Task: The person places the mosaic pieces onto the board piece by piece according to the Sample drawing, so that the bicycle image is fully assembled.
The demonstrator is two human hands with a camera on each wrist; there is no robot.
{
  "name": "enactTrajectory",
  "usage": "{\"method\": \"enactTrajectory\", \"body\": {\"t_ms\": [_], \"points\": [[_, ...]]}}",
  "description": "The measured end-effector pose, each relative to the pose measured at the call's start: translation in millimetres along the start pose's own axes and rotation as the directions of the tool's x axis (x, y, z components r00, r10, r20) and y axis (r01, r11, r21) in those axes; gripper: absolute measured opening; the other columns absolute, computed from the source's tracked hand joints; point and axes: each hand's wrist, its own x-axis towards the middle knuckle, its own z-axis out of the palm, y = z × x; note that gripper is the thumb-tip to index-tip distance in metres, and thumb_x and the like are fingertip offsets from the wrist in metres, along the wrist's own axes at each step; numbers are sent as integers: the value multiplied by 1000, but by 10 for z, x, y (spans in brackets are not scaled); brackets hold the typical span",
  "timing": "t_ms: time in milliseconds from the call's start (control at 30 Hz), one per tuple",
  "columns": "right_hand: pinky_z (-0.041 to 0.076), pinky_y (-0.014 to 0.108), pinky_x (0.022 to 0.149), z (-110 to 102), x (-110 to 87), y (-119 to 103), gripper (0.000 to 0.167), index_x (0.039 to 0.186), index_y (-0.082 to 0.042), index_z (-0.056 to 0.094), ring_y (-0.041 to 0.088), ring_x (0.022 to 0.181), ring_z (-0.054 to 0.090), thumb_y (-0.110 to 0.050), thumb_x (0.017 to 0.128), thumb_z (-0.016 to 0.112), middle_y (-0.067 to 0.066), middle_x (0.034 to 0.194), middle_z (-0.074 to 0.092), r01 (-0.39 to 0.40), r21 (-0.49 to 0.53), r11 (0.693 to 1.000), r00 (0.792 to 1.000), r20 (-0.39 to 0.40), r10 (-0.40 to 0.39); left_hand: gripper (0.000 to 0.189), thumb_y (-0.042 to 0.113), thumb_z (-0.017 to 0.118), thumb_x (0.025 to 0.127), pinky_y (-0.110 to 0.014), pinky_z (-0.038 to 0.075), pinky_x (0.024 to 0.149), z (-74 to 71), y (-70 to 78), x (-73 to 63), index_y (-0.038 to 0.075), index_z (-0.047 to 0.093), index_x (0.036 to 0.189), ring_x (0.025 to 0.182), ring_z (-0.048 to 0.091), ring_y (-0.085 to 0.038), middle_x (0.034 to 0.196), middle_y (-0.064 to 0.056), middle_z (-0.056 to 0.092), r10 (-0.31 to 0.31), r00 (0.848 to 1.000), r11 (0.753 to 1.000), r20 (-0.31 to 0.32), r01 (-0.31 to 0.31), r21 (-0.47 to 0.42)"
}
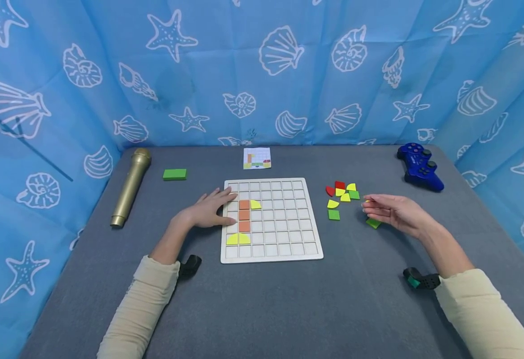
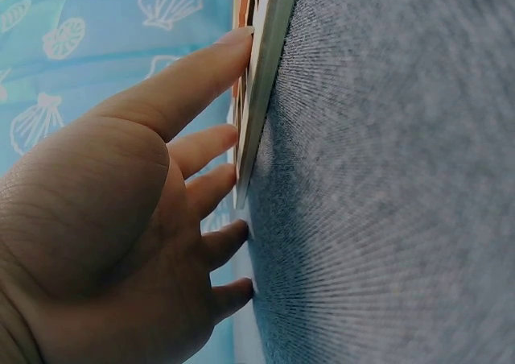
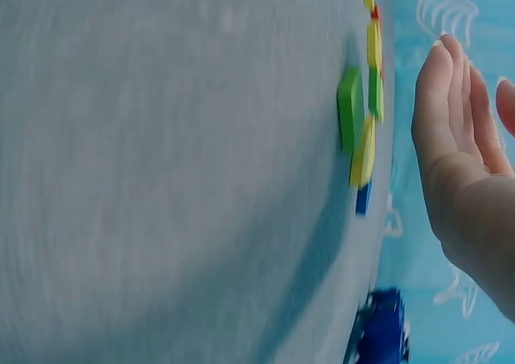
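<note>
Board (image 1: 281,221), flat and pale (gridded)

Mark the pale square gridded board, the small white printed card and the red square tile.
Pale square gridded board (image 1: 278,214): head view, a bare cell near its middle.
Small white printed card (image 1: 257,157): head view, middle of its printed face.
Red square tile (image 1: 340,185): head view, middle of its top.

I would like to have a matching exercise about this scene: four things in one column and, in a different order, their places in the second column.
1. gold microphone
2. blue controller
3. small card
4. left hand

A. just beyond the far edge of the grid board
B. touching the board's left side
C. near the left edge of the table
D. near the table's far right corner

Pairs: 1-C, 2-D, 3-A, 4-B
</note>
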Motion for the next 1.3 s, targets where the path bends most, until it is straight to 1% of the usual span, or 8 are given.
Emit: {"method": "enactTrajectory", "body": {"t_ms": [200, 333, 400, 533, 667, 867, 1133, 1300], "points": [[48, 32, 90, -180, -100, -38, 25, 106, -11, 71, 15, 98, 64, -20, 102, 48, 8, 104, 68, 14, -23, 1000, 997, -79, -15, 81, 47, 59, 92, -57, 0, 110, -11, -8, -2, 13, 20, 154, 143, -2, -35, 158, -12, 7, -7, 1000, 1000, 0, 7, -3], [49, 29, 89, -281, -138, -35, 23, 105, -14, 70, 12, 97, 64, -24, 101, 49, 3, 103, 67, 26, -120, 992, 989, -139, -43, 82, 48, 60, 91, -57, 0, 110, -12, -4, -4, 13, 20, 154, 143, -2, -35, 158, -12, 7, -15, 1000, 1000, 2, 15, -2], [50, 28, 88, -319, -138, -30, 26, 111, -12, 65, 9, 96, 63, -28, 101, 48, 0, 102, 67, 21, -189, 982, 983, -177, -55, 82, 48, 60, 91, -57, 1, 110, -10, -3, -4, 13, 20, 154, 143, -1, -35, 158, -12, 8, -18, 1000, 1000, 1, 18, -3], [50, 25, 87, -353, -108, -20, 54, 137, 2, 41, 3, 95, 62, -37, 101, 44, -8, 99, 65, -33, -348, 937, 968, -245, -57, 81, 48, 59, 91, -57, 1, 110, -9, -2, -8, 13, 21, 154, 143, -1, -35, 158, -12, 8, -20, 1000, 1000, -2, 20, 0], [48, 25, 89, -340, -68, -17, 69, 146, 10, 23, -2, 96, 59, -40, 102, 40, -7, 109, 60, -75, -470, 879, 966, -253, -54, 81, 47, 60, 91, -57, 0, 110, -12, 3, -13, 13, 21, 154, 143, -1, -35, 158, -13, 8, -16, 1000, 1000, -4, 16, -2], [47, 24, 91, -302, -35, -18, 66, 146, 9, 23, -5, 98, 56, -38, 103, 37, 14, 133, 45, -81, -553, 829, 974, -222, -52, 81, 47, 60, 91, -58, 1, 110, -13, 11, -15, 12, 21, 153, 143, -1, -36, 158, -14, 8, -5, 1000, 1000, -6, 5, -8], [47, 21, 88, -275, -19, 45, 59, 143, 10, 31, -6, 98, 55, -33, 104, 39, 25, 138, 41, -55, -643, 764, 976, -196, -95, 81, 46, 60, 92, -58, 1, 110, -4, 15, -9, 13, 21, 154, 143, -1, -36, 158, -13, 8, -8, 1000, 1000, 0, 8, 1], [48, 20, 82, -254, -24, 84, 55, 141, 6, 39, -4, 96, 54, -29, 100, 51, 26, 136, 45, -45, -752, 658, 970, -190, -150, 81, 47, 60, 92, -58, 1, 110, 2, 21, -4, 13, 21, 154, 143, -1, -36, 158, -13, 8, -14, 1000, 1000, -1, 14, 3]]}}
